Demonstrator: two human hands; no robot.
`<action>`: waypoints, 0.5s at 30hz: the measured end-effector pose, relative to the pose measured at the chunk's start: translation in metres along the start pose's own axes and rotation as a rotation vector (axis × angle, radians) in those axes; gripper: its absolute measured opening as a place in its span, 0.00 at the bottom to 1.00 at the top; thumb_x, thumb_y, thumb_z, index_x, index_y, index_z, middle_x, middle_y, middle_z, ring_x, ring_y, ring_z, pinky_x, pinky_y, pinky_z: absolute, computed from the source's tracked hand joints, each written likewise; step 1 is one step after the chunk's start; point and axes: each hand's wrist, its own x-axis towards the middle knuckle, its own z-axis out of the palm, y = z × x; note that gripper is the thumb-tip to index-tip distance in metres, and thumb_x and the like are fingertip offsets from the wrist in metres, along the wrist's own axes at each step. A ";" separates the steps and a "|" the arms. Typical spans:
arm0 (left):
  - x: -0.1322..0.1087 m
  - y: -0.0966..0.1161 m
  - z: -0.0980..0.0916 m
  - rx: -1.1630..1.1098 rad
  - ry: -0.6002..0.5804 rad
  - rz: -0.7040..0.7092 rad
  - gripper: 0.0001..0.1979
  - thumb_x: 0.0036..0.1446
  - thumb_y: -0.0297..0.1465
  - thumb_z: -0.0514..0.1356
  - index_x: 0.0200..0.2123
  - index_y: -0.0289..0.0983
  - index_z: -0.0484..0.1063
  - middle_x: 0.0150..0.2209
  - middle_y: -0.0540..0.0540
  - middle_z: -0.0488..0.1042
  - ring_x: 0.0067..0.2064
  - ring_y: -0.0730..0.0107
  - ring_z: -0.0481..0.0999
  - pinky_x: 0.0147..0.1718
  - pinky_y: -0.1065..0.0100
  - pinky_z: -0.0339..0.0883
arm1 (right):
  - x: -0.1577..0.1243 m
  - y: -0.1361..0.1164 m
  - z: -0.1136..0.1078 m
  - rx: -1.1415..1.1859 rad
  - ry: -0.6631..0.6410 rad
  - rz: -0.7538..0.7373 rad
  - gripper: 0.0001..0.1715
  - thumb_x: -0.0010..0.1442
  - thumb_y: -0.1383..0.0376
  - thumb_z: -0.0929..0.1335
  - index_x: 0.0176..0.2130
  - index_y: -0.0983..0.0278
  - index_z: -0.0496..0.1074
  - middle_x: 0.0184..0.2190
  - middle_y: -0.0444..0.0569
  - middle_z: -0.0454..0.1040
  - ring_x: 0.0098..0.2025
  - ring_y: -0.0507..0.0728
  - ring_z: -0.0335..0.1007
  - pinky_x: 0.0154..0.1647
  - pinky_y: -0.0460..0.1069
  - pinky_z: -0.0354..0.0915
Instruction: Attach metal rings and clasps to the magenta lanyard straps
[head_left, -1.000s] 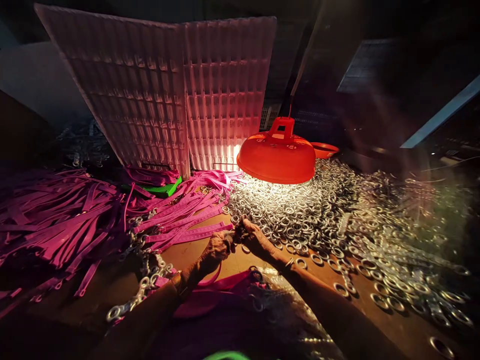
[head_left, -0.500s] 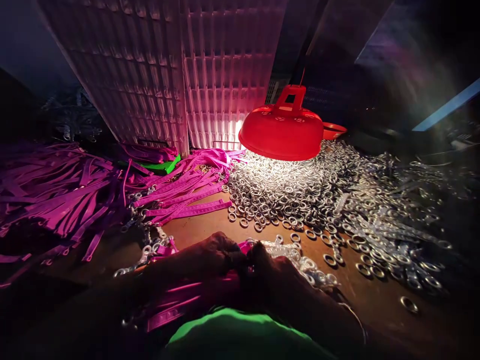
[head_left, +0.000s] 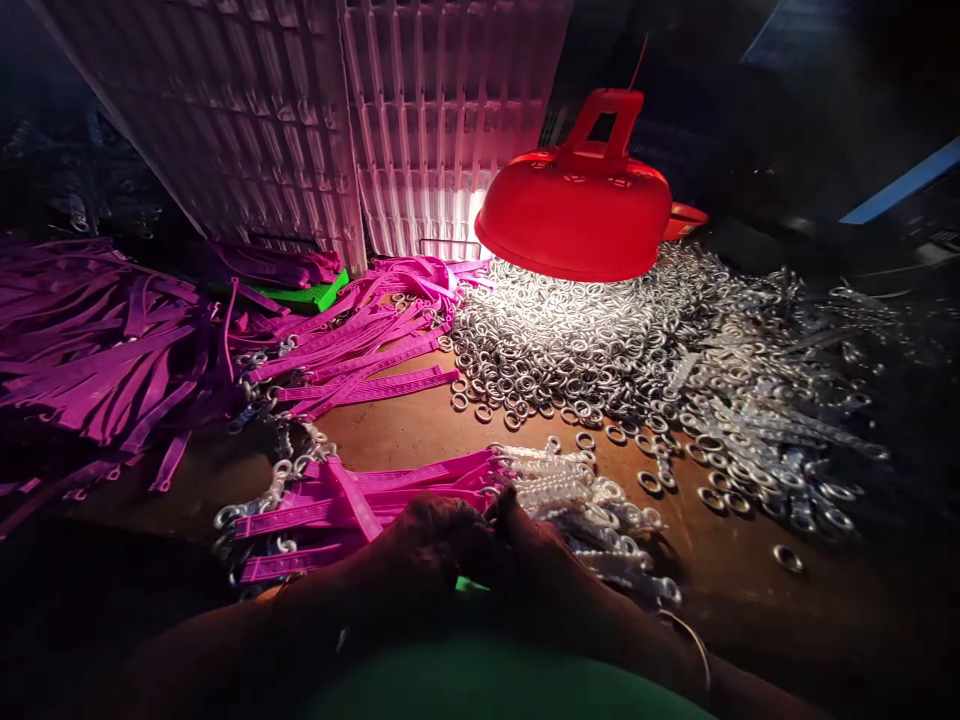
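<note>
In the dark foreground my left hand (head_left: 435,535) and my right hand (head_left: 525,540) meet, both closed with fingertips pinched close together. Shadow hides what sits between them. Just beyond lies a bundle of pink straps (head_left: 420,478), its right end meeting pale, silvery braided chains (head_left: 559,480). Silver rings (head_left: 281,470) and clasps show at the bundle's left end. More pink straps (head_left: 375,345) with metal fittings rest farther back.
A red lamp (head_left: 574,215) hangs low over a large heap of silver rings (head_left: 577,360). Loose pink straps (head_left: 97,350) pile up at left, near a green block (head_left: 322,293). Ribbed translucent panels (head_left: 442,120) stand behind. Chain pieces (head_left: 787,430) spread to the right.
My hands have drawn lower and nearer to me, uncovering the front bundle of pink straps. The view has tilted down slightly, so the lamp looks higher and larger.
</note>
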 end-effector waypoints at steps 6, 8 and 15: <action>0.009 -0.002 -0.004 -0.023 -0.044 -0.079 0.22 0.50 0.46 0.61 0.19 0.33 0.63 0.18 0.53 0.59 0.20 0.80 0.58 0.19 0.74 0.50 | 0.004 -0.011 -0.009 -0.218 -0.209 -0.043 0.13 0.53 0.72 0.62 0.39 0.64 0.54 0.22 0.39 0.60 0.21 0.47 0.47 0.18 0.43 0.44; 0.011 -0.003 -0.004 -0.087 -0.033 -0.110 0.22 0.49 0.46 0.62 0.19 0.33 0.62 0.18 0.54 0.57 0.19 0.81 0.55 0.18 0.74 0.47 | 0.004 -0.014 -0.012 -0.242 -0.236 -0.032 0.12 0.53 0.74 0.61 0.38 0.63 0.54 0.22 0.39 0.60 0.21 0.46 0.47 0.18 0.43 0.43; 0.000 0.015 -0.026 0.157 -0.022 -0.086 0.18 0.51 0.40 0.61 0.18 0.34 0.65 0.17 0.54 0.59 0.20 0.80 0.56 0.19 0.75 0.49 | 0.004 -0.033 -0.033 -0.324 -0.195 -0.056 0.10 0.56 0.70 0.63 0.41 0.63 0.61 0.26 0.41 0.64 0.23 0.47 0.52 0.22 0.43 0.48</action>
